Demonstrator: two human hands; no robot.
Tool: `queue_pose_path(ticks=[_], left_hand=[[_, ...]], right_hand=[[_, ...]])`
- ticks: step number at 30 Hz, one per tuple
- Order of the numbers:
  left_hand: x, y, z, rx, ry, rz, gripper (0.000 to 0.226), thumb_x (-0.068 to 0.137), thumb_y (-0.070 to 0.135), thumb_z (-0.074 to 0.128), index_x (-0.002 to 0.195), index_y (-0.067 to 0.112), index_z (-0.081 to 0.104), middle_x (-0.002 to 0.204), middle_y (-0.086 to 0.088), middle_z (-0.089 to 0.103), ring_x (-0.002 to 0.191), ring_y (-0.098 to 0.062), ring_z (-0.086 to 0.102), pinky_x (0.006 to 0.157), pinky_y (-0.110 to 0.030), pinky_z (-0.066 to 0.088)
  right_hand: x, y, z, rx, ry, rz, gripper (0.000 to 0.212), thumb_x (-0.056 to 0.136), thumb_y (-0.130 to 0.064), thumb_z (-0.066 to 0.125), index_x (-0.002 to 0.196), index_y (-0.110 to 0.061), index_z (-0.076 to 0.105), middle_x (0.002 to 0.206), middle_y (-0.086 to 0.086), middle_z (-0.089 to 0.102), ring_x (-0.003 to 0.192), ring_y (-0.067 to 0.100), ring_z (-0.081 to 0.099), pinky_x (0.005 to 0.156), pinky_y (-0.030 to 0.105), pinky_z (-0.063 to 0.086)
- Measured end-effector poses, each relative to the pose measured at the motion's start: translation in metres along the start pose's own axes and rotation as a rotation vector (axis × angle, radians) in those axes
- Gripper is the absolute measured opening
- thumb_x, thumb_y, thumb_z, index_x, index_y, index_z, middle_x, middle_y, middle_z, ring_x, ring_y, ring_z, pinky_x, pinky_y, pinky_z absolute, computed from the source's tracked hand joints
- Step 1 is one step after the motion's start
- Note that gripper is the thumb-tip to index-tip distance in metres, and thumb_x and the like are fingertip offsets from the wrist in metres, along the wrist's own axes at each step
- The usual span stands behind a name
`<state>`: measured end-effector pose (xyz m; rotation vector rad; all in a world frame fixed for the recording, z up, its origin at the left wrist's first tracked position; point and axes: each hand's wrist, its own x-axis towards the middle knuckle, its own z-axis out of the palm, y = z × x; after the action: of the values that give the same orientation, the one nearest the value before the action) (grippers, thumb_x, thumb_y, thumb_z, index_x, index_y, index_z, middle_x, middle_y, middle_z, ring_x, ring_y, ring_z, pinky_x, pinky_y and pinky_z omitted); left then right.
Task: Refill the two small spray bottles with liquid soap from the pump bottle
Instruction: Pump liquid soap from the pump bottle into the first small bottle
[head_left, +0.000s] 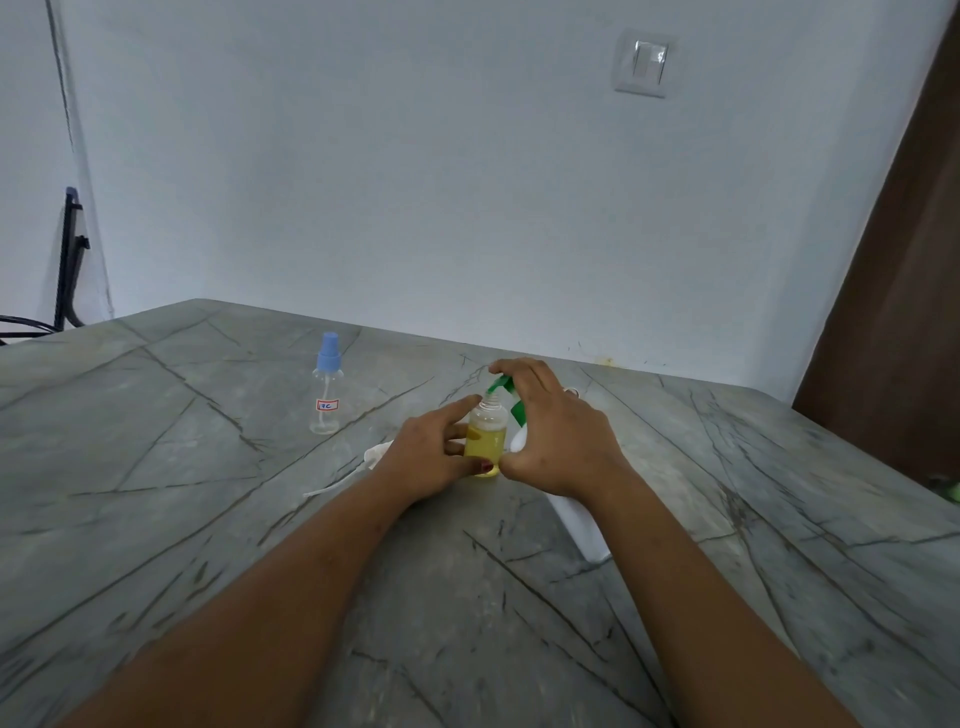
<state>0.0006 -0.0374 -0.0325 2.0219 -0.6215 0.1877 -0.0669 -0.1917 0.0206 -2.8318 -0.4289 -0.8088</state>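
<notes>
Both my bare forearms come in from the near edge and meet over the middle of the grey veined table (208, 519). My left hand (431, 457) is wrapped around the open bottle (487, 434), fingers curled on its left side and the thumb low at its base. It stands upright with no cap on, its threaded neck bare, and yellow soap fills it to about two thirds.

My right hand (550, 431) grips the pump bottle (579, 519) just right of the open one, touching or nearly so. Its fingers lie over the green pump head (501, 385), whose spout points down at the open neck. Most of the white body is hidden behind my hand and wrist, and only a strip of it shows below the forearm. I can read no brand on it from here. Whether soap is running from the spout I cannot tell.

Left of my left hand, partly hidden by it, lies something white with a thin white tube (337, 480) trailing toward me; it could be the removed sprayer, but too little shows.

Farther left and well apart stands the second bottle (326, 387), clear and seemingly empty, blue sprayer on. A small white label with a red border reads something like "7C".

On the far wall is a light switch (644, 65). A dark chair frame (70, 260) is cut off at the left edge, and a small green thing (948, 488) at the right edge is too blurred to name.
</notes>
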Motion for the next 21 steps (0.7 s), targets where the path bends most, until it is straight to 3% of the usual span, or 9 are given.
queue_pose_path(ticks=[6,11,16,21], left_hand=[[-0.0014,0.0018,0.0001,0.035,-0.012,0.025,0.079,0.074,0.022,0.076,0.141,0.027,0.035,0.136,-0.003,0.052,0.114,-0.015,0.056,0.087,-0.021,0.045],[-0.0032,0.0047,-0.0003,0.045,0.001,0.036,0.078,0.074,0.021,0.076,0.141,0.024,0.035,0.136,-0.003,0.052,0.116,-0.017,0.055,0.087,-0.021,0.045],[-0.0035,0.0050,-0.0005,-0.005,0.004,0.012,0.078,0.075,0.021,0.075,0.141,0.025,0.034,0.136,-0.003,0.052,0.115,-0.017,0.056,0.088,-0.024,0.046],[-0.0034,0.0068,0.0002,0.024,-0.002,0.011,0.078,0.075,0.021,0.075,0.141,0.026,0.034,0.137,-0.003,0.050,0.117,-0.017,0.054,0.091,-0.026,0.045]], right_hand=[[0.0013,0.0010,0.0004,0.003,0.054,0.031,0.068,0.058,-0.038,0.073,0.116,-0.027,0.040,0.111,-0.009,0.042,0.079,0.011,0.049,0.056,0.018,0.035],[0.0026,0.0001,0.0029,-0.010,0.061,0.031,0.068,0.060,-0.041,0.073,0.118,-0.028,0.039,0.114,-0.009,0.042,0.083,0.012,0.051,0.060,0.021,0.042],[0.0001,-0.0004,0.0030,-0.014,0.036,0.029,0.082,0.063,-0.042,0.072,0.134,-0.032,0.032,0.130,-0.010,0.040,0.092,0.014,0.054,0.066,0.022,0.043],[0.0015,0.0010,0.0016,0.001,0.053,0.041,0.071,0.061,-0.042,0.073,0.121,-0.029,0.038,0.116,-0.009,0.043,0.084,0.010,0.049,0.061,0.019,0.038]])
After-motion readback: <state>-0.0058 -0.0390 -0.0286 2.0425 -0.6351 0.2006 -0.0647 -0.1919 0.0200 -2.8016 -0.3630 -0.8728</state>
